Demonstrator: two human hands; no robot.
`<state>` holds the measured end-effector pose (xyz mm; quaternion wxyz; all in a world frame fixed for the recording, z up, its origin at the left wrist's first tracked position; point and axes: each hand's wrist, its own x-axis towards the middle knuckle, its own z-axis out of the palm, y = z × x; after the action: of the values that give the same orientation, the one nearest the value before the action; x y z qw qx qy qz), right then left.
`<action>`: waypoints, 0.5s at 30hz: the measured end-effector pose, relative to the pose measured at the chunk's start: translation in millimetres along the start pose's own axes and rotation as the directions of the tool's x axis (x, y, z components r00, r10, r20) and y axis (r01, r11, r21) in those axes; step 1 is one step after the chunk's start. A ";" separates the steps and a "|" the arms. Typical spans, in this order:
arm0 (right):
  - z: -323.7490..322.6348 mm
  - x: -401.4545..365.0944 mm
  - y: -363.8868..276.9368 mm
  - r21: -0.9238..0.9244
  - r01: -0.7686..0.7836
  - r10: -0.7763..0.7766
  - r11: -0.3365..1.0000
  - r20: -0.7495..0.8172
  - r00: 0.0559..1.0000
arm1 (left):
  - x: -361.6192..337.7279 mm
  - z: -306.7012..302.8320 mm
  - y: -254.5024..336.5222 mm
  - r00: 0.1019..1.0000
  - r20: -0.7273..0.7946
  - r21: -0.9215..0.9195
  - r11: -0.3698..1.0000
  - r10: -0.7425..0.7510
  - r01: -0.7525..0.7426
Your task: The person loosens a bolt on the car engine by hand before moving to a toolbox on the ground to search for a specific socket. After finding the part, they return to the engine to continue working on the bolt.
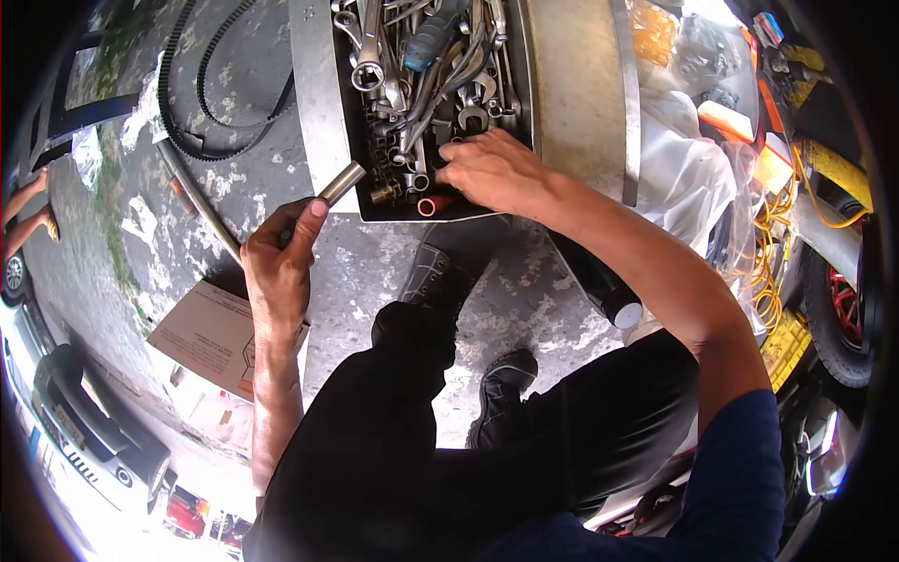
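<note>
My left hand [286, 239] is closed around a silver metal tube [341, 184], its thumb along the tube and the free end pointing up and right beside the tray's left wall. An open metal tool tray [354, 140] is full of wrenches [367, 73], sockets and a blue-handled tool [431, 39]. Over the tray's lower right part, my right hand [487, 171] reaches in with bent fingers among the tools; its fingertips are partly hidden, so what they touch is unclear. A red tube [435, 204] lies just below those fingers, near the tray's front edge.
Black belts [167, 84] and a long metal bar [201, 201] lie on the floor at left, above a cardboard box [211, 337]. Plastic bags [679, 155], yellow cord [770, 272] and a wheel [840, 309] are at right. A black cylinder [599, 281] lies below the tray.
</note>
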<state>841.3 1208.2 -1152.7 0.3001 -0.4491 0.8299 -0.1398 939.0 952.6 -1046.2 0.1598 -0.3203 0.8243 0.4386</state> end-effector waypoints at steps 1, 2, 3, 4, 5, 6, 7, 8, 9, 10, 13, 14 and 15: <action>3.4 -1.1 0.9 -0.020 -0.011 0.012 1.000 0.011 1.000 | -0.1 0.7 -0.9 1.000 0.000 -0.025 1.000 -0.011 0.011; 5.9 -4.1 2.6 -0.021 -0.007 0.007 1.000 -0.030 1.000 | -0.4 0.1 -1.9 1.000 0.000 -0.013 1.000 -0.019 0.019; 7.7 -7.9 5.2 -0.022 -0.004 0.002 1.000 -0.073 0.997 | -0.4 -1.5 -2.6 1.000 0.000 -0.001 1.000 -0.026 0.026; 9.6 -11.6 8.0 -0.024 0.001 -0.004 1.000 -0.114 0.993 | 0.0 -2.7 -3.9 0.999 -0.002 0.011 0.999 -0.034 0.034; 11.7 -16.6 9.9 -0.057 -0.017 0.006 0.998 -0.182 0.983 | 0.0 -3.1 -6.3 1.000 0.000 0.002 1.000 -0.018 0.018; 10.9 -21.9 10.3 -0.091 -0.032 0.009 0.995 -0.249 0.969 | 0.2 -3.1 -8.7 1.000 -0.002 -0.010 1.000 -0.003 0.003; 10.9 -24.4 9.8 -0.122 -0.048 0.008 0.991 -0.313 0.950 | -0.4 -3.4 -11.6 1.000 -0.005 -0.021 1.000 0.009 -0.010; 9.8 -25.1 10.6 -0.098 -0.048 0.020 0.994 -0.267 0.964 | -0.9 -3.4 -14.4 1.000 -0.007 -0.015 1.000 0.000 -0.001; 1.5 -25.8 10.0 -0.076 -0.051 0.033 0.996 -0.222 0.975 | -0.7 -2.7 -16.1 1.000 -0.007 -0.009 1.000 -0.005 0.005; -4.0 -26.7 10.0 -0.056 -0.062 0.051 0.997 -0.178 0.983 | -0.5 -1.6 -16.8 1.000 -0.004 -0.004 1.000 -0.005 0.005; -10.8 -23.0 7.1 -0.063 -0.096 0.088 0.993 -0.119 0.989 | 1.4 2.0 -13.2 1.000 0.009 0.007 1.000 -0.014 0.014; -12.4 -21.1 4.1 -0.031 -0.105 0.102 0.994 -0.102 0.990 | 0.8 2.8 -12.4 1.000 0.013 0.016 1.000 -0.015 0.015; -12.7 -19.1 2.5 0.019 -0.109 0.111 0.994 -0.105 0.988 | 0.7 3.4 -11.3 1.000 0.008 0.015 1.000 -0.007 0.007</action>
<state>839.7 1224.9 -1137.0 0.2662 -0.3926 0.8671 -0.1523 945.9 950.5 -1055.6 0.1671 -0.3201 0.8259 0.4331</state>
